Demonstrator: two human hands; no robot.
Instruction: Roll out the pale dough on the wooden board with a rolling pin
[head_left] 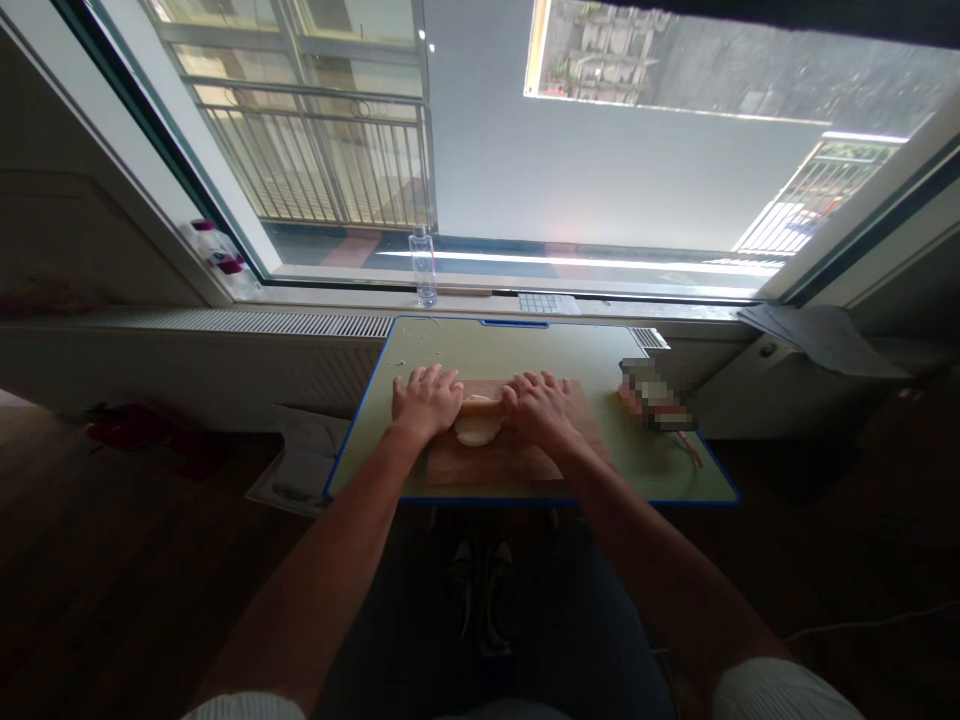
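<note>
A wooden rolling pin (481, 407) lies crosswise over a pale, flattened round of dough (478, 432). My left hand (427, 398) is closed over the pin's left end, and my right hand (538, 402) covers its right end. Between the two hands only the middle of the pin shows. Under the dough is a brown wooden board (495, 470), resting on a pale green table (577, 345) with a blue rim. Dough sticks out from beneath the pin on the side nearer to me.
On the windowsill stand a clear bottle (424, 270) and a flat white gridded item (547, 303). Small pale crumbs (401, 363) dot the table's far left. A pixelated object (656, 398) lies at the right. Another bottle (217, 247) leans by the window frame.
</note>
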